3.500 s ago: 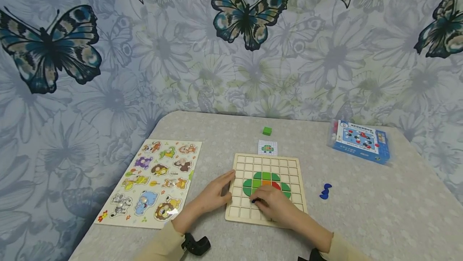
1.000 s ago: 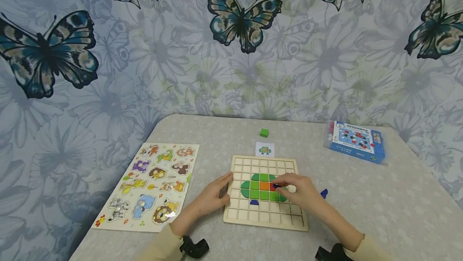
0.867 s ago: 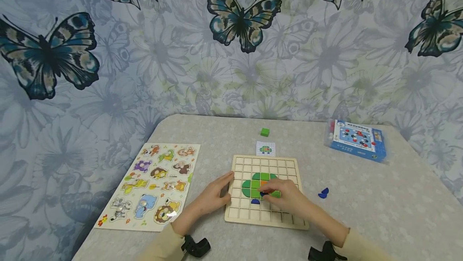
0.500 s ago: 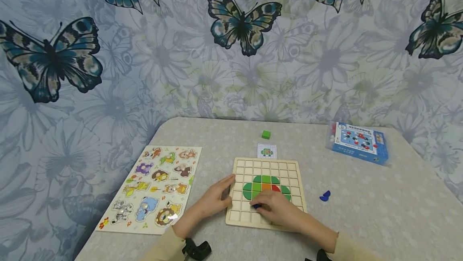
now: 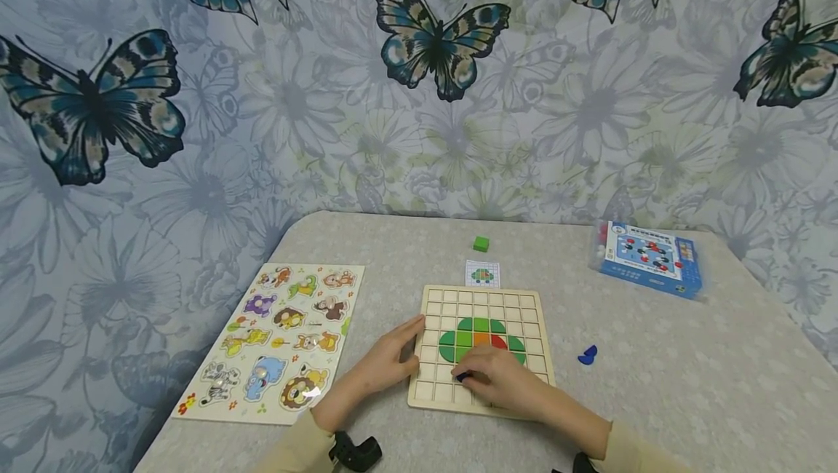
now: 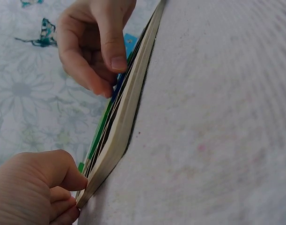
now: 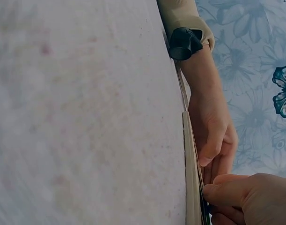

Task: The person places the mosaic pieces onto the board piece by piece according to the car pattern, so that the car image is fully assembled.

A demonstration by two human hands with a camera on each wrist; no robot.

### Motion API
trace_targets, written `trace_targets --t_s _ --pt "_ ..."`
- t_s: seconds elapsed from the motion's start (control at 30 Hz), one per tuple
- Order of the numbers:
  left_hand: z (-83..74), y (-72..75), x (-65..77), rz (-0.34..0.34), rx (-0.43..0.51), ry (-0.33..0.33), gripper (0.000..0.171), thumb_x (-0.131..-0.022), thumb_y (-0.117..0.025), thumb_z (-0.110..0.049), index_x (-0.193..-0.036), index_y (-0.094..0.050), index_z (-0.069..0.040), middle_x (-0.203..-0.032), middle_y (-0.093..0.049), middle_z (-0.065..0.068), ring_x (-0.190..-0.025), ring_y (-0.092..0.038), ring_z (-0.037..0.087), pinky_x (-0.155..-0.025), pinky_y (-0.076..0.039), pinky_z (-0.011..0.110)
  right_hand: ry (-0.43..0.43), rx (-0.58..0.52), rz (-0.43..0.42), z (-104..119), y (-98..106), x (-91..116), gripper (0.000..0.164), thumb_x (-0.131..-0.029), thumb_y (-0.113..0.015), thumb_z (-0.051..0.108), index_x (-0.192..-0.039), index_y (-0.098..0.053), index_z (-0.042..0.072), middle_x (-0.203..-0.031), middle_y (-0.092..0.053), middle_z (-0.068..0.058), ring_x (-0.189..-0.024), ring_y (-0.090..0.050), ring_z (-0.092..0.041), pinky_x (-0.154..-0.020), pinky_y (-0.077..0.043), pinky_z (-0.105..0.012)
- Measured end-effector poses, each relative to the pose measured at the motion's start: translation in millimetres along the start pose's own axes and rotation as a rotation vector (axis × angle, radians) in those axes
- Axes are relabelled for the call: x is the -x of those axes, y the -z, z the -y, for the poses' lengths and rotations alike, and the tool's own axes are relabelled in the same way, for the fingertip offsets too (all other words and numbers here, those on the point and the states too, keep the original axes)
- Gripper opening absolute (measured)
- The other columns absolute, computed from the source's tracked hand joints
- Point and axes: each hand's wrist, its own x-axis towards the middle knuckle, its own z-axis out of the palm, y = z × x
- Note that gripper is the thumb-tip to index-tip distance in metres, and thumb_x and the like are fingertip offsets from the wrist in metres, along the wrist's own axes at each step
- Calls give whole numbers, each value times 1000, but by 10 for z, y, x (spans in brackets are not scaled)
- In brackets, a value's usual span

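Observation:
Low on the wooden grid board (image 5: 435, 391), my right hand (image 5: 500, 378) pinches a small dark blue half-round piece (image 5: 463, 376) between thumb and fingertips. In the left wrist view those right-hand fingertips reach the board's surface beside a strip of blue (image 6: 118, 86). A second blue half-round, seen earlier in that spot, is covered by the hand or cannot be told apart. Against the board's left edge rests my left hand (image 5: 386, 360), fingers fairly straight, thumb touching the rim. Green tiles (image 5: 465, 340), an orange tile (image 5: 481, 340) and a red tile (image 5: 499, 341) fill the grid's middle.
Two blue pieces (image 5: 588, 355) lie right of the board. Behind it are a small pattern card (image 5: 482, 274) and a green block (image 5: 481, 244). An animal picture board (image 5: 268, 342) lies at left, a blue box (image 5: 651, 258) at back right.
Three blue pieces lay at right 3.5 s ago; two are there now. Since a second ago my right hand has moved left and nearer across the board with a blue piece. The left hand stays.

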Motion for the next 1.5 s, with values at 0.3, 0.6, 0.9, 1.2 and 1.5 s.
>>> trace_targets --t_s 0.3,0.6,0.9,1.2,1.5 --pt "4 -14 -28 -1 -2 -8 65 -82 -54 -7 -144 -34 4 -150 -31 14 -137 -26 25 -109 -26 43 -34 6 -51 -26 131 29 18 -85 -69 9 -103 -72 11 -101 -67 7 -94 -60 -9 -80 -51 -28" --pt "20 -5 10 -1 -8 2 65 -83 -53 -8 -144 -33 3 -151 -29 14 -138 -25 25 -109 -25 44 -269 148 -281 -455 880 520 25 -78 -70 -5 -101 -71 4 -92 -69 -3 -76 -65 -13 -63 -54 -29" --pt "47 57 20 -14 -35 12 66 -84 -55 -9 -145 -33 1 -150 -30 14 -138 -25 25 -110 -25 42 -745 225 -279 -653 1118 1048 22 -84 -71 21 -91 -70 1 -80 -66 -3 -70 -62 -19 -60 -51 -35" --pt "39 18 8 -12 -21 -13 66 -82 -54 -8 -144 -34 3 -149 -32 16 -137 -27 27 -109 -26 45 -818 211 -275 -651 968 1043 22 -80 -74 22 -85 -68 1 -73 -63 1 -65 -58 -16 -56 -48 -34" --pt "27 3 -12 -8 -15 -32 65 -83 -55 -7 -143 -34 6 -149 -31 18 -137 -27 27 -109 -26 44 -696 203 -332 -664 896 981 12 -78 -72 5 -89 -69 0 -74 -64 0 -66 -60 -15 -59 -51 -32"
